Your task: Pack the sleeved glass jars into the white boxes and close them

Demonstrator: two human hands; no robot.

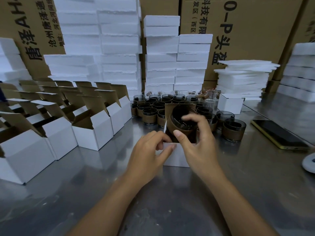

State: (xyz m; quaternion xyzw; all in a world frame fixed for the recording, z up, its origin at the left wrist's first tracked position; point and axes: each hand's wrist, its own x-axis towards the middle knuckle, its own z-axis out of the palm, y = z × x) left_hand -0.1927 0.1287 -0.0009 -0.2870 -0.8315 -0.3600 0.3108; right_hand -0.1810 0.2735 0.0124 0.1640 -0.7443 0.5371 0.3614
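Note:
My right hand (196,142) grips a dark glass jar (183,122) in a brown sleeve, tilted in the mouth of an open white box (177,157) at the table's middle. The box's brown-lined lid stands up behind the jar. My left hand (150,150) pinches the box's front left edge. Behind it stand several more sleeved jars (153,108). Two more sleeved jars (234,129) sit to the right.
Several open white boxes (92,130) stand in rows on the left. A closed white box (231,103) sits behind the jars. A phone (277,133) lies at the right. White foam stacks (160,53) and large cartons (247,23) line the back of the steel table (102,193).

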